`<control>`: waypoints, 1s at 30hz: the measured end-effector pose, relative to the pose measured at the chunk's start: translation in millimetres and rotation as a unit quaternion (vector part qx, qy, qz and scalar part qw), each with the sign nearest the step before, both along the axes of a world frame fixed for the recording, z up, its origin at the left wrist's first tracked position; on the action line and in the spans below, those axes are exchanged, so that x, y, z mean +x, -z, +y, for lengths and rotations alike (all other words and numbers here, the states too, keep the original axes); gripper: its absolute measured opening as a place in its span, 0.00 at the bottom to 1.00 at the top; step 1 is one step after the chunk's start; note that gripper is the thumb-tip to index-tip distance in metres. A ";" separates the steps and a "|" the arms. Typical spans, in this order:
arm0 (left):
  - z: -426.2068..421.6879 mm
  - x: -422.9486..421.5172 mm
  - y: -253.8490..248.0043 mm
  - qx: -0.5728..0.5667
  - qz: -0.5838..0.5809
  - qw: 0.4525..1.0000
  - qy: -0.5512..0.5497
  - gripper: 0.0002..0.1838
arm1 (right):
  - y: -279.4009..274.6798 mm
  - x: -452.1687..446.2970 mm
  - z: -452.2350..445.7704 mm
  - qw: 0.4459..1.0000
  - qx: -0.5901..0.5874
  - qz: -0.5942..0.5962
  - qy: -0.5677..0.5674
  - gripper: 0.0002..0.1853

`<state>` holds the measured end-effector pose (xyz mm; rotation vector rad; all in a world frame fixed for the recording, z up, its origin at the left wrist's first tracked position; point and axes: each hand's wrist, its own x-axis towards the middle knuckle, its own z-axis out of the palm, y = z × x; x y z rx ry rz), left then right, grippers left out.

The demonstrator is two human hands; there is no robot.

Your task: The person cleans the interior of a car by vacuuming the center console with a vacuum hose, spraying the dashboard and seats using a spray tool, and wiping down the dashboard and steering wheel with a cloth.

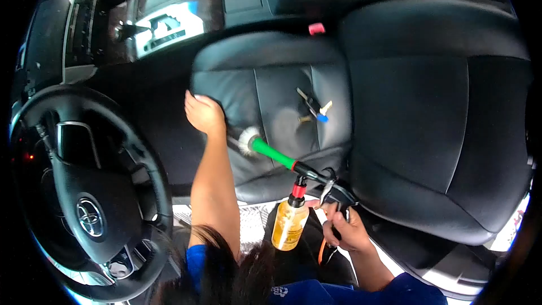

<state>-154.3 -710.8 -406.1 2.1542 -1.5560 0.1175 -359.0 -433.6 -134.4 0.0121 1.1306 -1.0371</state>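
My left hand rests at the front edge of the black car seat, fingers apart and holding nothing. My right hand is wrapped round a tool with a black and orange handle, its other end partly hidden. Just beside that hand stands a spray bottle with amber liquid and a black and red top. A green-handled brush with white bristles lies slantwise over the seat, its black end near my right hand. Several keys, one blue-headed, lie on the cushion.
The steering wheel is at the left. Behind the cushion, at the right, rises the seat's backrest. The centre console with the gear lever runs along the top, and a red buckle sits beside the seat.
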 end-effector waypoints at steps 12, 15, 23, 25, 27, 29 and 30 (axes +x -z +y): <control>-0.2 1.3 -5.2 0.038 0.016 0.999 0.000 0.22 | 169.7 -61.7 -156.9 0.944 -0.106 -0.311 0.006 0.19; -1.4 1.0 -3.6 0.023 0.015 1.000 -0.002 0.21 | 200.7 -64.5 -181.8 0.939 -0.106 -0.323 -0.045 0.16; -0.7 -0.2 -7.3 0.052 0.035 0.998 -0.008 0.23 | 172.4 -45.0 -232.0 0.700 -0.039 0.642 -0.310 0.37; -0.8 0.0 -5.6 0.053 0.045 0.998 -0.006 0.24 | 110.6 -24.4 -284.4 0.663 -0.164 0.656 -0.321 0.26; 0.9 0.4 -5.3 0.060 0.042 0.997 -0.008 0.25 | 98.1 -10.8 -358.0 0.661 -0.344 0.628 -0.227 0.18; -1.2 0.6 -7.1 0.064 0.042 0.997 -0.001 0.26 | 99.3 -1.2 -451.2 0.613 -0.398 0.663 -0.161 0.13; -0.4 2.9 -3.5 0.070 0.047 0.996 0.003 0.27 | 113.0 1.5 -493.7 0.603 -0.386 0.690 -0.107 0.12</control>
